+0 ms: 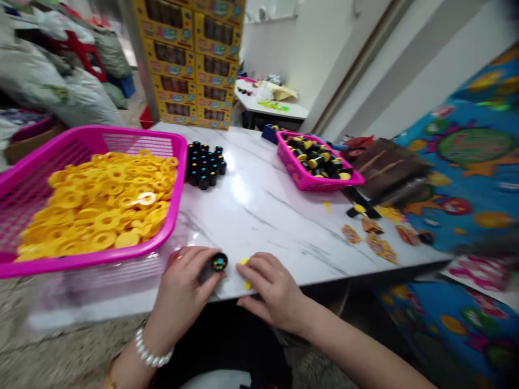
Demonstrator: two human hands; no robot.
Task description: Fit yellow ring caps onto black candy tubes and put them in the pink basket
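Observation:
My left hand (184,283) is wrapped round a short black cylinder (219,262) with a multicoloured pattern on its end, near the table's front edge. Just to the right, my right hand (270,289) has its fingers on a small yellow piece (246,270), mostly covered by the fingertips. A gap separates the cylinder from the yellow piece. On the left stands a large pink basket (174,202) full of yellow rings and discs (107,219). Beyond my left hand, several black cylinders (204,165) stand upright in a cluster on the white table (255,216).
A smaller pink basket (298,175) at the back right holds black and yellow pieces. Stacked yellow boxes (194,65) rise at the table's back. Orange printed pieces (380,247) and a brown packet (391,167) lie at the right. Clear plastic (117,281) lies under the large basket.

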